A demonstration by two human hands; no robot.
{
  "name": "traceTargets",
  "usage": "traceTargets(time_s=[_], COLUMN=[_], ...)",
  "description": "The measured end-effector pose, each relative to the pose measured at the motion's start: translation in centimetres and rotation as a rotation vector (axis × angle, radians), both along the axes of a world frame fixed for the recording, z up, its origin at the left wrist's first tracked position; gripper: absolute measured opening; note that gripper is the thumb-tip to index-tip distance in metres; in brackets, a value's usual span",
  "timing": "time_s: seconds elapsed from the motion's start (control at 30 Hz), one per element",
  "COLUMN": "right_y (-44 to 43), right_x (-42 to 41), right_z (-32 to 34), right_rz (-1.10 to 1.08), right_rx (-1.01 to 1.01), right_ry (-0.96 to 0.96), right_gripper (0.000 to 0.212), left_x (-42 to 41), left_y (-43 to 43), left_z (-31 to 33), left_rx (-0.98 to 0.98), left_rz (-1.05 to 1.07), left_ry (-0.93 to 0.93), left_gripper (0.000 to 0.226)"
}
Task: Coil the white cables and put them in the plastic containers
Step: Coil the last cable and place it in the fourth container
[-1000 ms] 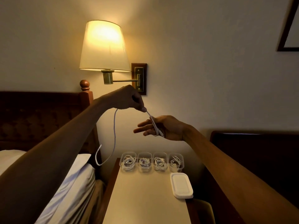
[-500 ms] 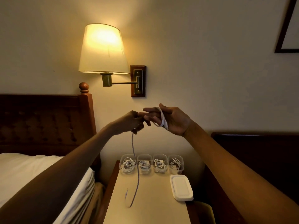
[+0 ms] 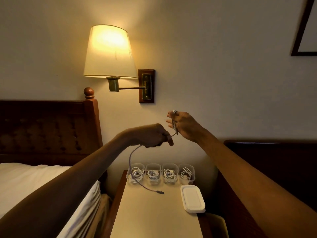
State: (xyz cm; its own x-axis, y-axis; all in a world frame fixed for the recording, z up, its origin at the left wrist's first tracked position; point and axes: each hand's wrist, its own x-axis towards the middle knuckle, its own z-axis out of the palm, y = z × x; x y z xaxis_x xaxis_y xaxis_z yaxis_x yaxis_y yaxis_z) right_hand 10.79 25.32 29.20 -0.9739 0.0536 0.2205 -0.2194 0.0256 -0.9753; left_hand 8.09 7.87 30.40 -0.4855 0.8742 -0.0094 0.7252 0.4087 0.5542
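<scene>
Four containers [image 3: 153, 164] line the back of the tabletop [image 3: 151, 217], a coiled cable [image 3: 169, 174] in each; lids [image 3: 193, 198] lie stacked before the rightmost, the bed [image 3: 34, 182] to the left, a lamp [image 3: 109, 52] above

4 containers [image 3: 153, 165] w/ 4 coiled cables [image 3: 169, 174], 1 loose cable [image 3: 130, 162], 1 lid stack [image 3: 193, 198], 1 lamp [image 3: 108, 52].

Single view, head-worn, wide-angle. Faces the wall [image 3: 223, 66] square on, pitched slightly down. Wall lamp [image 3: 109, 52] in upper half; bedside table [image 3: 154, 217] at lower centre, seen from above, close. Forearms enter from both bottom corners; left hand [image 3: 151, 136] and right hand [image 3: 183, 126] mid-frame, near the lens. Picture frame [image 3: 298, 31] cut by top right corner
</scene>
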Motion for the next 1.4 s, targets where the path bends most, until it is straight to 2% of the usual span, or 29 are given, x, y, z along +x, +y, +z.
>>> traceTargets(time_s=[0.07,0.13,0.27,0.53,0.67,0.83,1.0,1.1,1.2,1.27,1.33,1.4], right_y=[-0.5,-0.8,-1.0,-1.7,-1.5,-0.8,-0.8,-1.0,-0.8,-0.5,-0.1,0.3], right_x=[0.0,0.1,0.4,1.8,2.2,2.6,1.7,0.7,-0.1,0.0,0.3,0.3], right_z=[-1.0,-1.4,-1.3,-1.1,-0.7,0.3,0.4,-0.1,-0.7,-1.2,-1.8,-2.4], right_rz=[-0.015,0.038,0.240,0.536,0.573,0.413,0.254,0.166,0.052,-0.023,-0.079,-0.068], right_rx=[0.327,0.409,0.150,-0.099,-0.303,-0.477,-0.543,-0.464,-0.304,-0.078,0.186,0.317], right_ry=[-0.058,-0.116,-0.253,-0.312,-0.253,-0.095,0.007,0.014,0.003,-0.032,-0.073,-0.125], right_gripper=[0.036,0.028,0.043,0.066,0.052,0.045,0.051,0.054,0.056,0.055,0.054,0.054], left_x=[0.1,-0.3,-2.6,-5.1,-5.2,-6.1,-2.7,-1.1,0.6,1.1,1.3,1.3], left_y=[0.0,-0.5,-2.1,-4.1,-4.2,-4.5,-1.9,0.2,1.6,1.7,1.1,0.2], left_z=[1.5,2.9,4.4,3.7,2.2,-1.3,-3.9,-4.1,-2.9,-1.2,0.8,2.8], left_rx=[-0.038,-0.028,0.044,0.305,0.319,0.318,0.156,0.022,-0.100,-0.140,-0.163,-0.198], left_rz=[-0.031,-0.041,-0.016,0.064,0.116,0.289,0.246,0.193,0.136,0.103,0.073,0.025], left_ry=[0.211,0.320,0.407,0.408,0.351,-0.056,-0.196,-0.173,-0.022,0.046,0.029,0.019], left_gripper=[0.023,0.019,0.014,0.020,0.009,0.023,0.031,0.041,0.040,0.031,0.025,0.024])
